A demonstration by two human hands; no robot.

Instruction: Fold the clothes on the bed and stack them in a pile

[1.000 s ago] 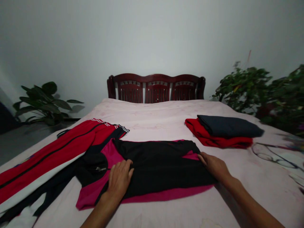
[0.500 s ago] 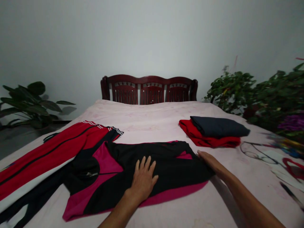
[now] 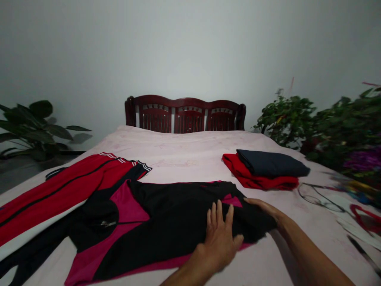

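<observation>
A black and magenta zip jacket (image 3: pixel 175 214) lies folded lengthwise on the bed, its collar and zipper pull toward the left. My left hand (image 3: pixel 222 234) presses flat on the right part of the jacket, fingers spread, palm down. At the jacket's right end, my right hand (image 3: pixel 266 210) holds the edge; one finger or the thumb shows on top, and the other fingers are hidden by the black cloth. The fabric near that hand is slightly raised and bunched.
On the left lies a red and navy track jacket (image 3: pixel 74 178) with white stripes, partly under the black one. Folded red cloth (image 3: pixel 238 171) carries a folded dark grey garment (image 3: pixel 274 163). Eyeglasses (image 3: pixel 323 198) and a pen (image 3: pixel 361 250) lie right; a wooden headboard (image 3: pixel 187 113) stands behind.
My left hand has slid right along the jacket, nearer my right hand. The cloth at the jacket's right end has lifted and bunched at my right hand. The view has shifted slightly.
</observation>
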